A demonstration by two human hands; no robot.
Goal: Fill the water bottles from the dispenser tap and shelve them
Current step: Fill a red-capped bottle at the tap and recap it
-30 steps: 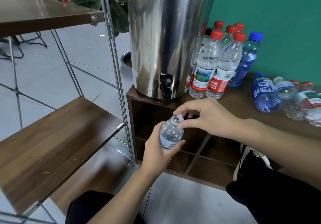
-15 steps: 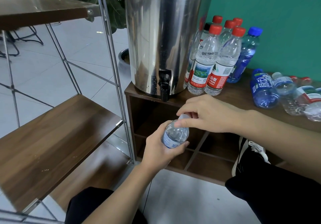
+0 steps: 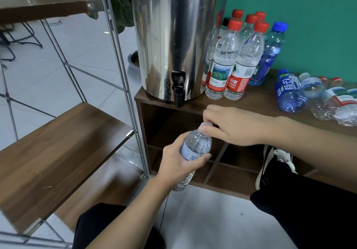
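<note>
My left hand (image 3: 176, 162) grips a small clear water bottle (image 3: 196, 146) round its middle, below and to the right of the black tap (image 3: 178, 89) of the steel dispenser (image 3: 173, 36). My right hand (image 3: 235, 126) pinches the bottle's white cap (image 3: 204, 124) at the neck. The bottle leans a little to the right. Its lower part is hidden behind my left hand.
Upright red-capped bottles (image 3: 222, 61) and a blue one (image 3: 270, 53) stand right of the dispenser on the brown cabinet (image 3: 257, 98). Several bottles (image 3: 289, 92) lie on their sides at far right. A wooden shelf (image 3: 58, 152) on a metal rack stands at left.
My right hand brought the cap down onto the bottle's neck and now covers it. The bottle and both hands shifted slightly right; the view drifted a little.
</note>
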